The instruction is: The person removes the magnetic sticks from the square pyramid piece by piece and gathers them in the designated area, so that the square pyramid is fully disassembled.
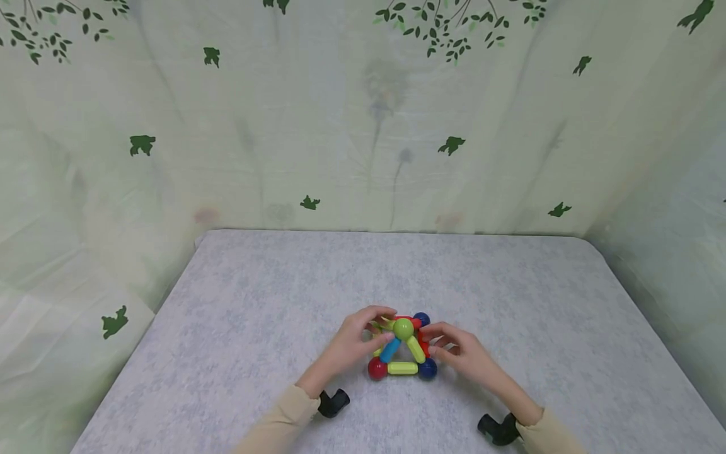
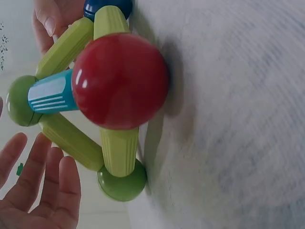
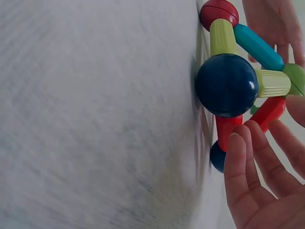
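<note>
A pyramid of toy sticks and balls, apparently a magnetic building set, stands on the table. Its green ball (image 1: 403, 328) forms the peak. At the near base corners sit a red ball (image 1: 377, 368) and a dark blue ball (image 1: 427, 369), joined by a yellow-green stick (image 1: 403, 368). A blue stick (image 1: 389, 350) slopes from the red ball to the peak. Around the left side, my left hand (image 1: 358, 337) has loosely spread fingers close to the peak. My right hand (image 1: 462, 353) is beside the red stick (image 3: 228, 131) on the right, fingers relaxed; contact is unclear.
The table (image 1: 255, 284) has a mottled grey-blue cover. Behind it hangs a pale curtain (image 1: 340, 126) printed with leaves, which continues along both sides. A black wrist device (image 1: 333, 403) sits at the left wrist, another (image 1: 499, 430) at the right.
</note>
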`<act>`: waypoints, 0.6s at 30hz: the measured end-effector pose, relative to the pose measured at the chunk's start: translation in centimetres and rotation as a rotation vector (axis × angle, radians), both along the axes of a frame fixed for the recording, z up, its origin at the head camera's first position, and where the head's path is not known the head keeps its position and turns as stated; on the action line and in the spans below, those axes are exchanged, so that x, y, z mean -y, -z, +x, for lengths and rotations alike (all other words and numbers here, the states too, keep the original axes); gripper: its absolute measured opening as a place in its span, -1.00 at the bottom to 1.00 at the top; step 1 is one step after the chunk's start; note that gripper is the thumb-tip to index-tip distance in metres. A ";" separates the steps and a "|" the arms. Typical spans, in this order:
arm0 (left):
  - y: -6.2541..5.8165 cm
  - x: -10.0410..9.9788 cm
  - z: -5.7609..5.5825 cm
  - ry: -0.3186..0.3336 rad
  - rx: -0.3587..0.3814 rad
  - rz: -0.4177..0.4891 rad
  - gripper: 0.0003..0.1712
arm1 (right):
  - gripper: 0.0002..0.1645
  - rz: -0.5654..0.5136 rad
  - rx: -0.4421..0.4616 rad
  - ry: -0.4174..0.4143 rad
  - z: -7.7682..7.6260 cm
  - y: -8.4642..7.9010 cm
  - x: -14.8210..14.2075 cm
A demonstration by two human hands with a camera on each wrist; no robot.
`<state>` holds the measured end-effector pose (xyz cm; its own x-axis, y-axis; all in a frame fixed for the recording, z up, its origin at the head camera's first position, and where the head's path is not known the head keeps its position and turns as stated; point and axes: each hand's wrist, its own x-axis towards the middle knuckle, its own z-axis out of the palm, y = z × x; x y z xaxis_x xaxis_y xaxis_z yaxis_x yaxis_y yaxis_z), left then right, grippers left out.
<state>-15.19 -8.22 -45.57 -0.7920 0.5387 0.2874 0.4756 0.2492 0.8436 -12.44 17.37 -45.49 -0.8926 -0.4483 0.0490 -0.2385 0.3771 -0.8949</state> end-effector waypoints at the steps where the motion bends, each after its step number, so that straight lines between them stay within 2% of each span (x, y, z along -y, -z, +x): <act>1: -0.1 -0.2 0.1 -0.004 0.009 -0.003 -0.54 | -0.65 -0.005 0.006 -0.003 0.1 0.0 0.0; 5: -0.1 -0.7 0.3 -0.015 0.027 -0.003 -0.51 | -0.63 -0.008 0.042 -0.012 0.3 0.2 0.2; 7: -0.1 -1.0 0.4 -0.019 0.025 0.003 -0.51 | -0.61 -0.007 0.054 -0.020 0.1 1.1 0.0; 14: 0.2 -1.8 0.4 -0.049 -0.048 -0.019 -0.50 | -0.59 0.009 0.039 -0.013 0.1 1.3 0.7; 18: 0.3 -2.1 0.5 -0.071 -0.056 -0.028 -0.54 | -0.64 0.023 0.021 -0.013 0.0 1.3 0.9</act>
